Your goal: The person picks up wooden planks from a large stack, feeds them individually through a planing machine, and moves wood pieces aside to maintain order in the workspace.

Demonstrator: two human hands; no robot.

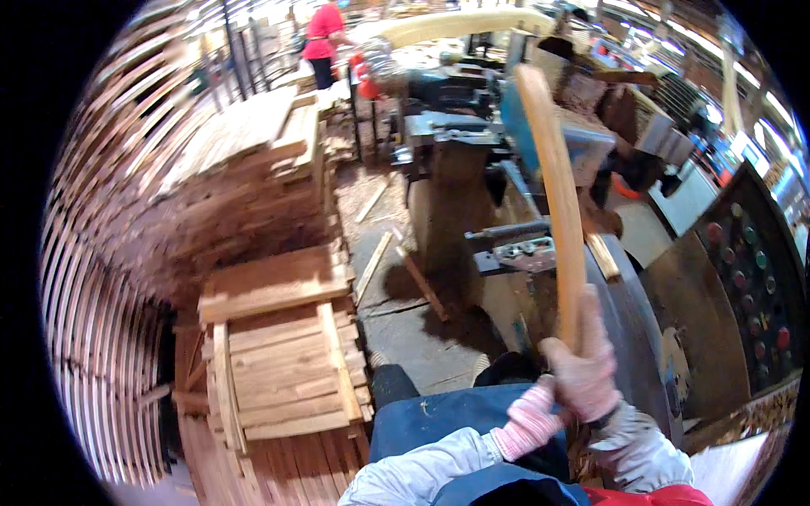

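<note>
My right hand point(588, 364), in a pale pink work glove, is closed around the lower end of a long wooden slat point(553, 177). The slat stands nearly upright in front of me, its top leaning a little to the left. Just below, my left hand point(527, 426), in a pink and white knit glove, lies against the heel of the right hand. Its fingertips are partly hidden there, so whether they grip anything is unclear. A blue apron point(447, 420) covers my lap behind the hands.
Stacked boards point(278, 363) stand at my left, with slatted racks point(101, 337) beyond. A machine point(456, 126) stands ahead; a panel with coloured buttons point(751, 287) is at right. Loose sticks point(374, 266) lie on the floor. A person in red point(324, 34) stands far off.
</note>
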